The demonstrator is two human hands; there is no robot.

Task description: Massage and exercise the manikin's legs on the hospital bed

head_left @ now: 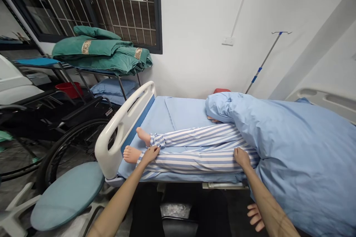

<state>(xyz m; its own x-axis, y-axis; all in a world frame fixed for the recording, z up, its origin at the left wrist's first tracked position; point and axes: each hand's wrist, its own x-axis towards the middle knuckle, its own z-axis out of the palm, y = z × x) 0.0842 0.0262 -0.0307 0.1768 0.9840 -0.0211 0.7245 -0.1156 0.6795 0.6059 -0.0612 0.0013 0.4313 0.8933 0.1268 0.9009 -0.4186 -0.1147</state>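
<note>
On the bed (186, 107) lies a figure, perhaps a manikin, in blue-and-white striped trousers (194, 157). Its bare feet (131, 154) point toward the footboard. My left hand (151, 154) is closed on the trouser fabric near the ankle of the closer leg. Higher up that same leg, at the thigh, my right hand (241, 157) is curled closed on the cloth. A light blue quilt (300, 148) is bunched over the upper body and hides it. One of the figure's hands (255, 216) hangs out below the quilt, by my right forearm.
A white footboard (108, 144) closes the bed's left end. Left of it stand a wheelchair (55, 155) and a round blue-green stool or tabletop (68, 196). Green folded bedding (102, 52) lies on a rack behind. An IV pole (263, 63) rises beyond the bed.
</note>
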